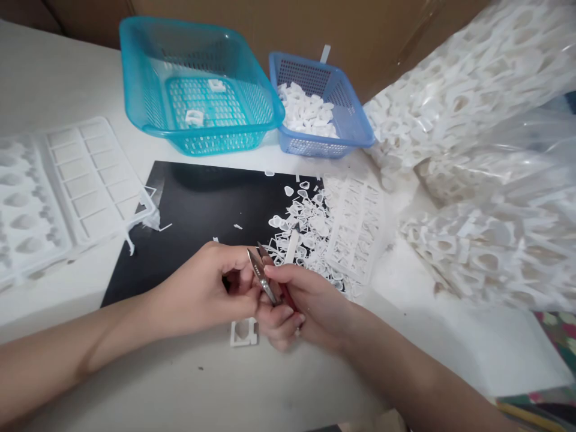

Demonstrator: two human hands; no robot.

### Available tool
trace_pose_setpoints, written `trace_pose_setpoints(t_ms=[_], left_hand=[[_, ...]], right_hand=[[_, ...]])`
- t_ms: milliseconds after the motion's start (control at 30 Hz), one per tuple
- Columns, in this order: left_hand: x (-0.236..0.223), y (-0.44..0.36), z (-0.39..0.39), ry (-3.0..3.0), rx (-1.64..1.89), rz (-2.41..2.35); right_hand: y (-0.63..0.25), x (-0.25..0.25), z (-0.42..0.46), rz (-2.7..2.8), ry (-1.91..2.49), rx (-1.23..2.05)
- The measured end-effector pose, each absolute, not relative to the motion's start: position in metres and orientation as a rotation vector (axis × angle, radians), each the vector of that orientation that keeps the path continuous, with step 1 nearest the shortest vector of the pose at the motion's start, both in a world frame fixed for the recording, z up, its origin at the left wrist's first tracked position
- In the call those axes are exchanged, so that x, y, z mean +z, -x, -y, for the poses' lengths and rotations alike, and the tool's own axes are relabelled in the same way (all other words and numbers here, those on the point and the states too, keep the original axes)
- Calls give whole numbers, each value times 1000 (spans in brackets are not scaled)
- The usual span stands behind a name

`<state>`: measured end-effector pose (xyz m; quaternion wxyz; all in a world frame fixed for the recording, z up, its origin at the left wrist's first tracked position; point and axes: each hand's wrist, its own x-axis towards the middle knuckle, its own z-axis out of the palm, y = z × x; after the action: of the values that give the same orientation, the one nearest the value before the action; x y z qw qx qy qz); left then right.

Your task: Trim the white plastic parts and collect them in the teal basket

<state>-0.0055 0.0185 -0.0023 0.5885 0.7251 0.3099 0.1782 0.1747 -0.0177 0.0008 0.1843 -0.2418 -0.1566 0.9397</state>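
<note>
My right hand [310, 300] is closed around a pair of nippers [263, 279] with silver jaws and a red handle. The jaws point up and left, slightly apart. Close against them is my left hand [211, 282], its fingers curled in; whatever they pinch is hidden behind the fingers. On the table just below my hands lies a white square plastic part [243, 332] with a round opening. Beyond my right hand, a white-handled knife [293, 245] with a dark tip rests on a heap of white plastic scraps [310, 216].
A black mat [198, 204] lies under the scraps. Behind it stand a teal basket [153, 128] with two white parts and a blue basket [351, 114] of white pieces. White moulded sheets [96, 174] lie left, a white grid frame [355, 228] right, near bulging clear bags [477, 90].
</note>
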Motion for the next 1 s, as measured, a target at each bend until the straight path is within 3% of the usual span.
trace_pose_setpoints(t_ms=[267, 1000], left_hand=[[1, 7, -19, -1673, 344, -690], [-4, 12, -24, -1603, 285, -737]], right_hand=[[-183, -5, 13, 377, 453, 2714], [-182, 0, 13, 257, 444, 2656]])
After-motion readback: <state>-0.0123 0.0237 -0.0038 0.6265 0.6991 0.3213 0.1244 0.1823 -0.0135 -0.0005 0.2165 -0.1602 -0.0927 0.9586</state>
